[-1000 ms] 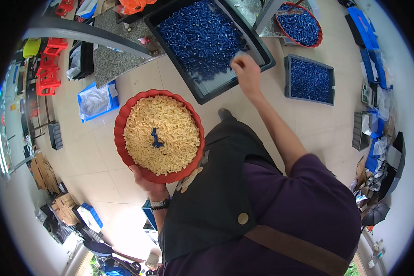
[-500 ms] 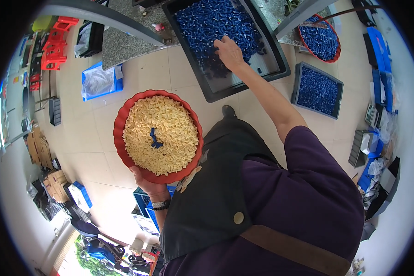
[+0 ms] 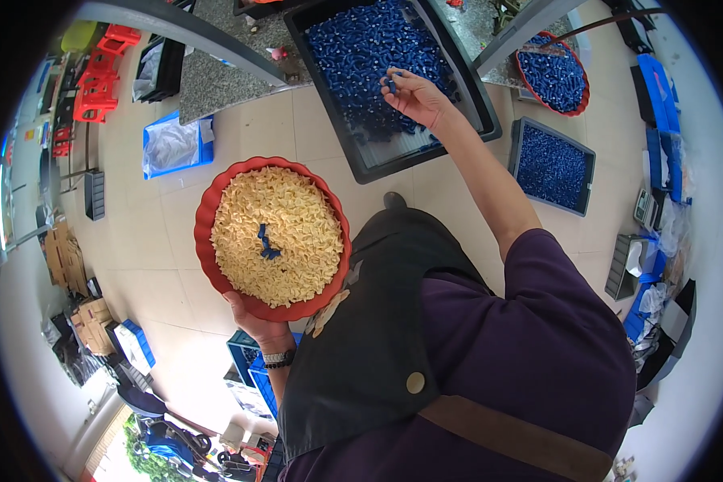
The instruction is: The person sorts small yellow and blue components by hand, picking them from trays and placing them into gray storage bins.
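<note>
My left hand (image 3: 259, 324) grips the lower rim of a red scalloped bowl (image 3: 203, 233), thumb up over its edge. Pale yellow small pieces (image 3: 297, 217) fill the bowl, and a few dark blue pieces (image 3: 268, 247) lie on top near the middle. Above a black tray (image 3: 360, 163), my right hand (image 3: 419, 100) is closed in a pinch on a small blue piece (image 3: 394, 80). Many loose blue pieces (image 3: 361, 48) cover most of that tray. Its near end shows bare bottom with scattered pieces.
Right of the tray stand a red basin (image 3: 584, 95) and a grey tray (image 3: 512, 161), both full of blue pieces. A grey metal frame bar (image 3: 209, 40) crosses in front of the speckled stone table (image 3: 217, 88). A blue bin (image 3: 177, 145) sits on the floor at left.
My right hand has lifted from the blue pieces and turned, with a small blue piece now showing between its fingers. The bowl in my left hand has barely shifted.
</note>
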`<state>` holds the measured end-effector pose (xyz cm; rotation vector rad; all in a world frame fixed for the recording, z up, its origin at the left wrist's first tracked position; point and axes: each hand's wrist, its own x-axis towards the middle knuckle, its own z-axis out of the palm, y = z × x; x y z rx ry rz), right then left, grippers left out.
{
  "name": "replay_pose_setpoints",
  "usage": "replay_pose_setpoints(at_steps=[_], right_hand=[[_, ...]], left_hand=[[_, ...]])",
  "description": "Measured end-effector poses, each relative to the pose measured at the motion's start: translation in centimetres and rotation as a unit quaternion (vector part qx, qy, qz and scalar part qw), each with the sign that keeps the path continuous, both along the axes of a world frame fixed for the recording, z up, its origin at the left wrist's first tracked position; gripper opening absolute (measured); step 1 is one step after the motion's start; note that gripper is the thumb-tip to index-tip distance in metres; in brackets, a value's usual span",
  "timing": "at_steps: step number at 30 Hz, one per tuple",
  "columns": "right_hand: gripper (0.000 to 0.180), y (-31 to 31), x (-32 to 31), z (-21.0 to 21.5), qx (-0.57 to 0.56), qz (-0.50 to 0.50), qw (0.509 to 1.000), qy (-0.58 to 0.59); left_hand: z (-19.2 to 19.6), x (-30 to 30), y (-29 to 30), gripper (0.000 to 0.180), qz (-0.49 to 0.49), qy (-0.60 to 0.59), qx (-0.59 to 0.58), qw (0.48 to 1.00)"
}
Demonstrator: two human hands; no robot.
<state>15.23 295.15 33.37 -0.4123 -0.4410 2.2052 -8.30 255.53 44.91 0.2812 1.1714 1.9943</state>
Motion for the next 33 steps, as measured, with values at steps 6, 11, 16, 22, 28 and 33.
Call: replay_pose_setpoints(at_steps=[6, 11, 16, 22, 28, 33], right_hand=[[0.027, -2.0, 0.3, 2.8, 0.019, 0.024, 0.996, 0.083], [0.040, -4.1, 0.6, 5.5, 0.063, 0.022, 0.994, 0.088], [0.041, -5.8, 0.6, 7.8, 0.068, 0.039, 0.991, 0.109], [0.041, -7.2, 0.7, 9.2, 0.064, 0.043, 0.988, 0.135], [0.041, -9.0, 0.2, 9.7, 0.053, 0.033, 0.992, 0.114], [0.035, -9.9, 1.0, 8.0, 0.043, -0.034, 0.996, 0.076]], left_hand=[[0.1, -0.2, 0.0, 0.073, 0.002, 0.012, -0.018, 1.000], [0.7, 0.3, 0.5, 0.073, -0.020, 0.011, -0.020, 1.000], [0.5, -0.7, 0.3, 0.072, -0.036, 0.017, -0.025, 0.999], [1.4, -0.9, 0.7, 0.071, -0.049, 0.005, -0.036, 0.998], [1.1, -1.5, 0.5, 0.062, -0.074, 0.005, 0.012, 0.997], [1.3, -1.3, 2.0, 0.057, -0.092, -0.049, 0.007, 0.994]])
